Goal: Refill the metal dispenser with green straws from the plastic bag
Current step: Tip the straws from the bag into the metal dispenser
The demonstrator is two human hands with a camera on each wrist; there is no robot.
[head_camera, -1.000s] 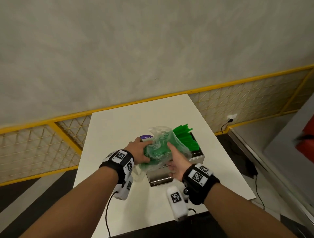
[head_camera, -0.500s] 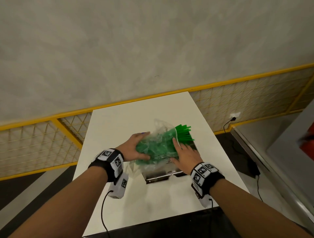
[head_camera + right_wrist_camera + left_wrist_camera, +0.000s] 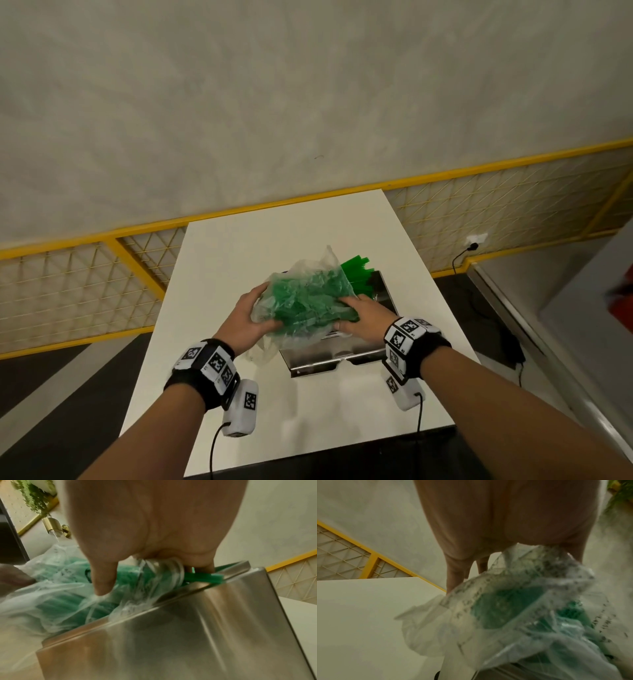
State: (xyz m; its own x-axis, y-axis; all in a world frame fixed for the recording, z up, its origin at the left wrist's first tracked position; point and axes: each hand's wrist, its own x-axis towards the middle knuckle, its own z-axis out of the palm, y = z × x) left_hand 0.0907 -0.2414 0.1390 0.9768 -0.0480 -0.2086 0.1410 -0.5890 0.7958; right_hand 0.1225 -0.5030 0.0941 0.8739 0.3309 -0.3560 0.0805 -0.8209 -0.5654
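A crumpled clear plastic bag (image 3: 308, 301) full of green straws (image 3: 358, 270) lies across the top of the metal dispenser (image 3: 339, 356) on the white table (image 3: 281, 236). Bare straw ends stick out of the bag's mouth at the far right, over the dispenser's open top. My left hand (image 3: 250, 318) grips the bag's left end, fingers curled round the bag (image 3: 513, 615). My right hand (image 3: 363, 313) holds the bag's right side, its thumb and fingers pinching the plastic and straws (image 3: 202, 576) just above the dispenser (image 3: 180, 635).
A yellow-framed mesh fence (image 3: 85, 274) runs behind the table along a grey wall. A wall socket with a black cable (image 3: 474, 241) is at the right. Bare tabletop lies in front of and beyond the dispenser.
The bag has been lowered and laid flatter on the dispenser. My right hand turned palm down onto the bag and now grips its right side; the left hand kept its hold.
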